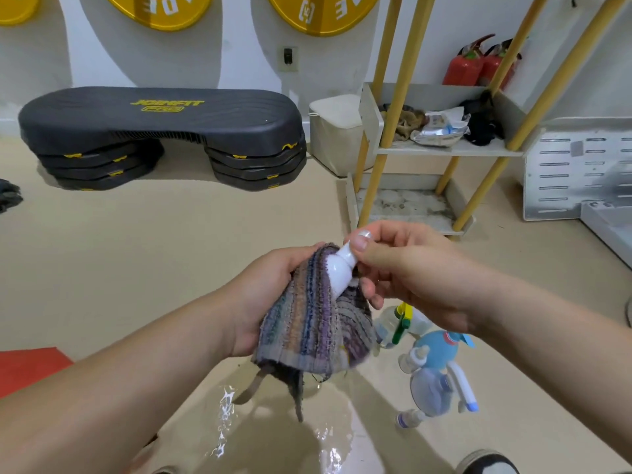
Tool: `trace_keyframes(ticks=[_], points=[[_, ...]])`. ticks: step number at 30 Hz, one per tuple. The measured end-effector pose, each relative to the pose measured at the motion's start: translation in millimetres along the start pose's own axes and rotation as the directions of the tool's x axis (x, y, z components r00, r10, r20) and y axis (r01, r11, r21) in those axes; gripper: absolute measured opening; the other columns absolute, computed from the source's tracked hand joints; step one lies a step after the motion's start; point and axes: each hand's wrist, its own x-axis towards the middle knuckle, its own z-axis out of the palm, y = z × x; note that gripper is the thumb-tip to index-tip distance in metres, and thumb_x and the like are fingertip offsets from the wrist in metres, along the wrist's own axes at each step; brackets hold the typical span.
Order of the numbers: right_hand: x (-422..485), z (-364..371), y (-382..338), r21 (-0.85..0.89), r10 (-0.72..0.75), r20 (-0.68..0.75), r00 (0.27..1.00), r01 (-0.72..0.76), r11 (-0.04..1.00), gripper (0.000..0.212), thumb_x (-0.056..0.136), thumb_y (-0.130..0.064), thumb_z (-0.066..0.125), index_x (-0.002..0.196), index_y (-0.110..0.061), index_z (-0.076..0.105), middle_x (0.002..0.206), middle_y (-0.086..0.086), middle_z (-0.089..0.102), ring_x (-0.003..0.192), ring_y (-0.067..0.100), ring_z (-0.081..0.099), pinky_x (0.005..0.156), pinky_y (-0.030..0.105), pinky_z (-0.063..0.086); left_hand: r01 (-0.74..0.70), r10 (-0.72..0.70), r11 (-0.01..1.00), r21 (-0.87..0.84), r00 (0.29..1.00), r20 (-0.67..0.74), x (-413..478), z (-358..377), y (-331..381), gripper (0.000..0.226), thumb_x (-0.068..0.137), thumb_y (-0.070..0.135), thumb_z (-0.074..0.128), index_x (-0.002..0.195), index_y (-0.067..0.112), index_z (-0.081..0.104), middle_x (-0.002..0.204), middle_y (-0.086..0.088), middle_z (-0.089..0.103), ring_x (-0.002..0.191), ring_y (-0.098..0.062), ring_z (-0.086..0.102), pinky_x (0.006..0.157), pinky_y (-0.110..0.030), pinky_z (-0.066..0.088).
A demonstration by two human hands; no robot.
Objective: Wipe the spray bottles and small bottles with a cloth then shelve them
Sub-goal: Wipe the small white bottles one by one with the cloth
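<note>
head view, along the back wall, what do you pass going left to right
black step platform → white box → yellow-legged shelf → grey slotted panel

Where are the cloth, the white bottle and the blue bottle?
cloth (307,323), head view, middle of its striped folds.
white bottle (337,275), head view, on its body.
blue bottle (434,345), head view, on its blue side.
</note>
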Motion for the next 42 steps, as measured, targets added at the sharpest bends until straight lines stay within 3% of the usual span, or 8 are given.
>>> trace_keyframes(ticks=[5, 12, 17, 21, 27, 32, 37, 42], points=[[6, 3, 4, -0.017, -0.010, -0.245, 0.969, 0.006, 1.000, 0.037, 0.096, -0.037, 0.072, 0.091, -0.014, 0.044, 0.053, 0.000, 0.052, 0.048, 0.021, 0.054, 0.045, 0.030, 0.042, -0.441, 0.638, 0.451, 0.776, 0.767, 0.065, -25, 12, -22, 0.034, 0.105, 0.052, 0.041, 0.096, 0.027, 0.062, 0.081, 0.012, 0.071, 0.077, -0.007, 0.065, 0.072, -0.026, 0.052], [1, -2, 0, 0.050, 0.044, -0.006, 0.999, -0.043, 0.998, 0.016, 0.103, -0.025, 0.062, 0.105, -0.010, 0.063, 0.073, 0.009, 0.054, 0.054, 0.017, 0.052, 0.048, 0.028, 0.039, -0.035, 0.035, 0.999, 0.019, 0.999, -0.037, -7, 4, -3, 0.048, 0.107, 0.039, 0.052, 0.088, 0.000, 0.073, 0.070, -0.013, 0.076, 0.062, -0.017, 0.072, 0.066, -0.020, 0.055], [0, 1, 0, -0.078, -0.017, -0.093, 0.996, 0.009, 0.997, 0.032, 0.100, -0.034, 0.066, 0.086, -0.006, 0.059, 0.060, 0.009, 0.051, 0.050, 0.020, 0.051, 0.045, 0.027, 0.042, -0.076, 0.106, 0.976, 0.203, 0.984, -0.140, -5, 4, -5, 0.052, 0.105, 0.040, 0.054, 0.070, 0.013, 0.082, 0.080, -0.004, 0.079, 0.069, -0.014, 0.076, 0.076, -0.027, 0.055], [2, 5, 2, -0.108, 0.003, -0.243, 0.970, -0.030, 0.994, 0.047, 0.089, -0.048, 0.076, 0.072, -0.015, 0.047, 0.046, 0.002, 0.049, 0.043, 0.021, 0.051, 0.040, 0.026, 0.041, -0.308, 0.496, 0.588, 0.748, 0.868, -0.033, -18, 1, -22, 0.053, 0.107, 0.058, 0.035, 0.089, 0.016, 0.063, 0.085, -0.001, 0.073, 0.082, -0.020, 0.069, 0.083, -0.042, 0.054], [0, 3, 0, -0.053, 0.020, -0.080, 0.997, -0.024, 0.998, 0.039, 0.092, -0.043, 0.073, 0.090, -0.008, 0.058, 0.068, 0.010, 0.057, 0.054, 0.024, 0.055, 0.046, 0.029, 0.044, -0.108, 0.180, 0.910, 0.400, 0.973, -0.147, -6, -10, -10, 0.050, 0.100, 0.056, 0.052, 0.097, 0.012, 0.076, 0.096, -0.010, 0.080, 0.087, -0.031, 0.075, 0.087, -0.037, 0.055], [-1, 1, 1, -0.062, -0.034, 0.029, 0.999, 0.035, 0.997, 0.011, 0.104, -0.012, 0.059, 0.108, -0.002, 0.063, 0.075, 0.014, 0.057, 0.054, 0.022, 0.053, 0.048, 0.030, 0.045, 0.074, -0.081, 0.996, 0.051, 0.986, 0.145, -2, -21, -12, 0.037, 0.095, 0.039, 0.061, 0.119, 0.011, 0.068, 0.116, -0.018, 0.067, 0.105, -0.032, 0.063, 0.106, -0.049, 0.048], [4, 7, 5, -0.086, -0.067, -0.145, 0.987, 0.055, 0.995, 0.033, 0.098, -0.038, 0.069, 0.096, -0.011, 0.050, 0.057, 0.009, 0.052, 0.046, 0.024, 0.051, 0.044, 0.029, 0.040, -0.397, 0.518, 0.656, 0.642, 0.855, 0.001, -15, 0, -21, 0.041, 0.107, 0.055, 0.040, 0.112, 0.027, 0.070, 0.096, 0.004, 0.078, 0.090, -0.016, 0.073, 0.087, -0.043, 0.058], [1, 7, 5, -0.055, 0.021, -0.106, 0.994, -0.027, 0.998, 0.041, 0.095, -0.049, 0.068, 0.093, -0.012, 0.048, 0.061, 0.009, 0.054, 0.046, 0.022, 0.050, 0.043, 0.027, 0.040, -0.479, 0.581, 0.607, 0.634, 0.812, 0.058, -15, 0, -23, 0.047, 0.102, 0.061, 0.048, 0.105, 0.018, 0.067, 0.092, -0.002, 0.076, 0.090, -0.025, 0.072, 0.087, -0.050, 0.057]])
